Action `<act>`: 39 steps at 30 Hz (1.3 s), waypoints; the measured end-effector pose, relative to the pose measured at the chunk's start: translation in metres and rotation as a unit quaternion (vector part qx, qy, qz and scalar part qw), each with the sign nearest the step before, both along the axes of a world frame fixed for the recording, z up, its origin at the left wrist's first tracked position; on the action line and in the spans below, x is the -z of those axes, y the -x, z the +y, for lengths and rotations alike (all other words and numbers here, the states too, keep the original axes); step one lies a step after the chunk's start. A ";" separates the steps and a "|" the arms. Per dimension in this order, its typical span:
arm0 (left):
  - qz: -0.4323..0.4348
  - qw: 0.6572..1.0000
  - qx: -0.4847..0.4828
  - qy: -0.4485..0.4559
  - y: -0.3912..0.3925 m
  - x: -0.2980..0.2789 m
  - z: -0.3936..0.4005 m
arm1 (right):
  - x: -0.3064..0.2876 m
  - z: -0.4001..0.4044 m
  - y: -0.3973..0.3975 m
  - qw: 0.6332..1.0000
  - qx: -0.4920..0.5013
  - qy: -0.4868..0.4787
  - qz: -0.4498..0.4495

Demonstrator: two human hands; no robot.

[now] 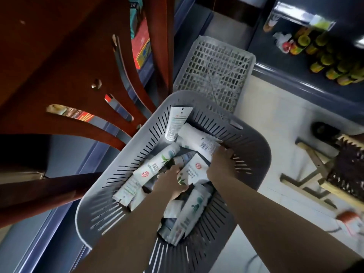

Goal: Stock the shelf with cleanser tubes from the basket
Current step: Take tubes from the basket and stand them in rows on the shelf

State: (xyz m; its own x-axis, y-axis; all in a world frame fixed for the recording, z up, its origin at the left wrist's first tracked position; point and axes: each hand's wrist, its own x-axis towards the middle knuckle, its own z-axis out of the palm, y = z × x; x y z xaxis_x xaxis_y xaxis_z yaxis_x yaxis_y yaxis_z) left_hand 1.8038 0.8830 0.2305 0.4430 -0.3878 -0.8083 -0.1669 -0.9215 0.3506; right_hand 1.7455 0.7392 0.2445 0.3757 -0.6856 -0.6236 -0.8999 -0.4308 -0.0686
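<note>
Reaching down from the head view, both bare hands are inside a grey slotted basket [254,152] that holds a loose heap of white cleanser tubes [155,166]. Left hand [169,184]: fingers curled over the lower end of one white tube with a red round logo [194,172], which lies tilted near the middle of the heap; the thumb side appears to pinch it, though motion blur leaves the exact hold uncertain. Right hand [221,156]: fingers bent down onto a tube with a barcode [202,141] close to the basket's right wall; whether it grips or only presses cannot be told. One further tube [176,123] leans upright against the far wall of the basket, its crimped end up. Other tubes lie crossed beneath the forearms toward the near rim. Behind the basket stands a second, paler perforated basket [212,73]. To the left, a dark red wooden chair [65,66] overhangs a blue shelf unit [82,158]. At upper right, rows of yellow-green jars [331,62] sit on another dark shelf
</note>
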 end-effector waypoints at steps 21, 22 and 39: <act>0.049 0.934 -0.283 0.213 -0.022 -0.147 0.045 | -0.167 -0.005 0.006 0.981 -0.119 0.026 -0.152; 0.047 0.929 -0.288 0.227 -0.021 -0.164 0.047 | -0.182 -0.006 0.010 0.978 -0.113 0.010 -0.175; -0.110 0.802 -0.323 0.490 0.025 -0.478 0.112 | -0.489 0.045 0.007 0.759 -0.077 -0.272 -0.586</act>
State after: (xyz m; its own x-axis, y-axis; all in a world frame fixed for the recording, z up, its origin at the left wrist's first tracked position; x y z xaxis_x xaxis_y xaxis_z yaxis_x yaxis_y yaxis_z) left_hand 1.7784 0.9954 0.7089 0.8972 -0.4221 -0.1301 0.0771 -0.1403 0.9871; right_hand 1.7383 0.7844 0.7336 0.9407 -0.3383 0.0260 -0.0248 -0.1450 -0.9891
